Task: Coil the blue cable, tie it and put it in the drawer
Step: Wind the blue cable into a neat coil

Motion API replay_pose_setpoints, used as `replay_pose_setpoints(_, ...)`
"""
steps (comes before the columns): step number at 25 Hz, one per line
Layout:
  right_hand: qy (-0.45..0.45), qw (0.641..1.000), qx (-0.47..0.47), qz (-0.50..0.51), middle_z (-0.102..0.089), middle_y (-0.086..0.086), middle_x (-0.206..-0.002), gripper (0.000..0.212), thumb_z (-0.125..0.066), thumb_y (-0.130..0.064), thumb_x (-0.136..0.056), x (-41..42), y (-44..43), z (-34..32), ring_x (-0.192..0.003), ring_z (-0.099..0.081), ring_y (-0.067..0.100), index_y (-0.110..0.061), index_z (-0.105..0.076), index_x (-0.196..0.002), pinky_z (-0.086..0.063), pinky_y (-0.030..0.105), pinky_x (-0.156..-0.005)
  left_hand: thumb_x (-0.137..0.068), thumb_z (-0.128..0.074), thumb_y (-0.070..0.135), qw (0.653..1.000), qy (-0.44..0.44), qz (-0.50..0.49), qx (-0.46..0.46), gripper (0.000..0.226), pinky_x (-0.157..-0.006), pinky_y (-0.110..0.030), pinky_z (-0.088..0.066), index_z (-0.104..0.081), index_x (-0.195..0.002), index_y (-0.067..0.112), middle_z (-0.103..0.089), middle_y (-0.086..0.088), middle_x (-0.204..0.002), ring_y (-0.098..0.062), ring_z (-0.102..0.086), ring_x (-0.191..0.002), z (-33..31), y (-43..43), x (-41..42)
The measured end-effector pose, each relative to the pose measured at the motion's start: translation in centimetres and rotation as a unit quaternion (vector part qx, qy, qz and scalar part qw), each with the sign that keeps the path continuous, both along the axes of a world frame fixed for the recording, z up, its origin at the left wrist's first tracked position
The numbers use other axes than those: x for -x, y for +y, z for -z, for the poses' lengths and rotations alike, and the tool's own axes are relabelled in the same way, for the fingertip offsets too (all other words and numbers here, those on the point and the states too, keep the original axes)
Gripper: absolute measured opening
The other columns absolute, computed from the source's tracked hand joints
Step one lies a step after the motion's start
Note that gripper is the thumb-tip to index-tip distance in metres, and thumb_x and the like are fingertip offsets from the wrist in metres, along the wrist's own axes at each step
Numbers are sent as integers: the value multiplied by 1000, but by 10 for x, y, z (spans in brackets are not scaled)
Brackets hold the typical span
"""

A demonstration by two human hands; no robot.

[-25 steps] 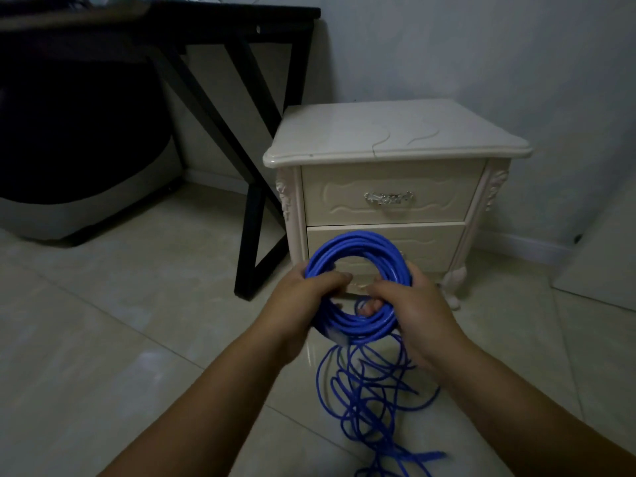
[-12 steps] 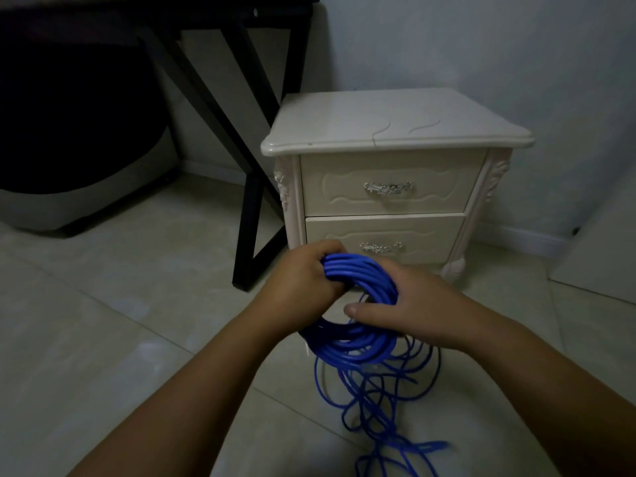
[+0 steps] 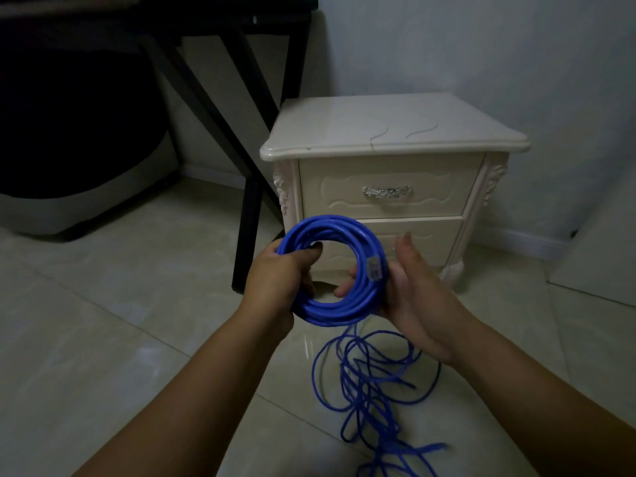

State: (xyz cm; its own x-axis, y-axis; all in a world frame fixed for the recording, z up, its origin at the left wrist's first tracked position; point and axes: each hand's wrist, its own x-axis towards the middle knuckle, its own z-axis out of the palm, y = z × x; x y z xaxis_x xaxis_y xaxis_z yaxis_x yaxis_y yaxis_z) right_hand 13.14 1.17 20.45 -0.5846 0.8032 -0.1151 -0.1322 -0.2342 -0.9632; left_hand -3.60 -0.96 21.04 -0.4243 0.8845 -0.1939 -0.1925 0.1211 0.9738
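I am holding the blue cable (image 3: 330, 228) up in front of me as a round ring. My left hand (image 3: 278, 280) is gripping the ring at its 9 o'clock side; my fingers are curling tight round the loops and my thumb is poking into the hole. My right hand (image 3: 413, 297) is lying flat against the ring at 3 o'clock; its fingers are mostly straight and are not closing round the loops; one fingertip (image 3: 344, 290) is showing inside the hole near 5 o'clock. A clear plug (image 3: 374, 270) is sitting on the loops at 3 o'clock, just beside my right palm. From 6 o'clock the rest of the cable is hanging down; it is lying in messy loops (image 3: 371, 383) on the floor (image 3: 103, 321). At 12 o'clock, behind the ring, a cream cabinet (image 3: 378, 132) is standing; its top drawer (image 3: 344, 194) and bottom drawer (image 3: 430, 235) are both staying shut; the ring is hiding part of the bottom one. A black table leg (image 3: 251, 218) is standing at 10 o'clock.
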Motion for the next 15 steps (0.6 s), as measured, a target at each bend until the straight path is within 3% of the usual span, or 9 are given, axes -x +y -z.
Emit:
replay_pose_setpoints(2,-46,999,-24,3,-70,9,-107,62,-59,-62,-76,4,-7,0,-92,-69,7,-18,-56,-119,-53,21,-79,-87,-63,9,999,-41,-28,13,12,-52,-31,-43,-65,-97,15,-47,2,-54,-10,-46,-45,5,1,-5)
replay_pose_setpoints(4,-157,983,-77,62,-68,-3,-96,40,-74,-39,-78,9,-10,6,-78,-66,-3,-22,-58,-110,-49,14,-71,-88,-63,8,997,-72,-28,20,14,-50,-29,-43,-64,-100,14,-48,3,-52,-11,-47,-45,10,-3,-13)
replay_pose_setpoints(7,-219,961,-92,142,-57,4,-72,11,-67,-16,-82,6,-3,7,-64,-58,13,-15,-56,-83,-49,26,-65,-88,-63,9,990,-86,102,45,22,-55,-29,-50,-60,-110,11,-57,-2,-61,-14,-57,-53,7,-10,-7)
replay_pose_setpoints(11,-330,913,-218,98,-57,1,-68,13,-64,-14,-80,-6,5,-10,-54,-53,12,-23,-57,-85,-43,22,-54,-78,-74,20,935,146,321,20,48,-85,-34,-55,-57,-122,26,-66,-5,-93,-19,-66,-86,-9,-12,22)
replay_pose_setpoints(13,-407,865,-292,31,-62,-3,-75,21,-65,-22,-78,-5,0,-15,-63,-59,14,-29,-57,-96,-46,28,-59,-77,-75,13,896,237,375,20,55,-86,-30,-54,-53,-123,35,-65,1,-99,-10,-66,-90,-13,-15,22)
replay_pose_setpoints(15,-498,786,-365,-40,-65,-9,-86,31,-64,-31,-77,0,-7,-15,-77,-61,14,-35,-55,-106,-46,29,-66,-75,-74,9,856,306,414,40,57,-79,-24,-55,-52,-121,34,-65,8,-98,-6,-66,-85,-13,-18,12)
